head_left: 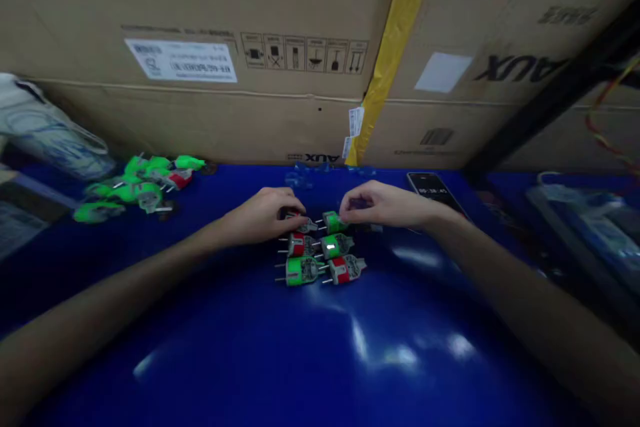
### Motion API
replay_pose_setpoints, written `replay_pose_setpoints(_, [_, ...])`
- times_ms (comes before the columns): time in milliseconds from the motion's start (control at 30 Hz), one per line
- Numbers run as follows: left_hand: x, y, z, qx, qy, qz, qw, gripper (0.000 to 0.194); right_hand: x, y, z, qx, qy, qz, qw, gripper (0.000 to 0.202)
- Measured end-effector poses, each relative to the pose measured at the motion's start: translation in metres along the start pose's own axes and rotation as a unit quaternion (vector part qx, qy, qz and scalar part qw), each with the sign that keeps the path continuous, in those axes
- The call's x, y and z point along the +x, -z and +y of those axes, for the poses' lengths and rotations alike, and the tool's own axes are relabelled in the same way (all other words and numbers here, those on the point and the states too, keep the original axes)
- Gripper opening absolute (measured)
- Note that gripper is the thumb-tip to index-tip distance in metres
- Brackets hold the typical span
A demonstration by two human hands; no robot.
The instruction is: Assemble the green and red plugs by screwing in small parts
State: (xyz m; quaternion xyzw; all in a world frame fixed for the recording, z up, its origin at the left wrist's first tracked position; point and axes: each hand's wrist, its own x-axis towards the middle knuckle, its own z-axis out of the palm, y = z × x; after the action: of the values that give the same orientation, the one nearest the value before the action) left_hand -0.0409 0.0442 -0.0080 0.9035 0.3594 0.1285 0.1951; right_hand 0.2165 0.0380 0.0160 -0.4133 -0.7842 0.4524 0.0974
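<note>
Two columns of electrical plugs lie on the blue tabletop, prongs facing left. My left hand (273,213) is closed on the rear plug of the left column, a red and grey plug (305,224) partly hidden by my fingers. My right hand (367,203) pinches the tail end of a green plug (331,221) at the rear of the right column. In front of these lie a red plug (299,245) and a green plug (336,246). Nearest me are another green plug (303,271) and another red plug (346,269).
A heap of green and red plugs (137,187) lies at the left. Large cardboard boxes (280,120) stand along the back. Right of my hands lies a phone (434,188) showing a timer. Clear blue plastic scraps (303,175) sit by the box. A cloth bundle (50,127) is far left.
</note>
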Motion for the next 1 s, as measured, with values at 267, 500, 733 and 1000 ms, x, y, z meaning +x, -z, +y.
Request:
replay_pose_setpoints(267, [0.003,0.002,0.0,0.038,-0.01,-0.012,0.999,0.034,-0.001,0.0,-0.002,-0.003,-0.012,-0.012,1.0,0.033])
replay_pose_setpoints(500, [0.004,-0.001,0.02,0.023,-0.109,0.101,0.989,0.021,0.001,-0.001,-0.002,0.039,0.0,-0.038,0.999,0.028])
replay_pose_setpoints(733, [0.004,-0.012,0.024,0.066,-0.219,0.145,0.963,0.018,0.0,-0.005,-0.007,0.078,-0.027,-0.052,0.995,0.027])
replay_pose_setpoints(1000, [0.004,-0.017,0.025,0.134,-0.297,0.191,0.926,0.018,0.003,-0.009,-0.002,0.124,-0.023,-0.079,0.989,0.035])
